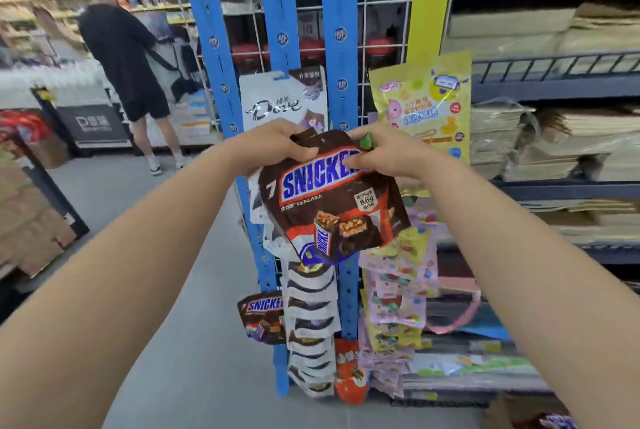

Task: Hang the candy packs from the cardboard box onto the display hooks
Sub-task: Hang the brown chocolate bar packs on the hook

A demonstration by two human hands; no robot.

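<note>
Both hands hold the glossy brown Snickers candy pack (332,206) by its top edge, in front of the blue plastic hanging strips (339,47) of the white wire rack (381,12). The left hand (277,148) curls its fingers around the left corner, and the right hand (384,154) pinches the right corner, thumb on the logo. Fingers cover the pack's hanging hole, so I cannot tell if it sits on a hook. At the lower right, the brown cardboard box (512,409) is cut off by the edge; a blurred pack shows inside.
</note>
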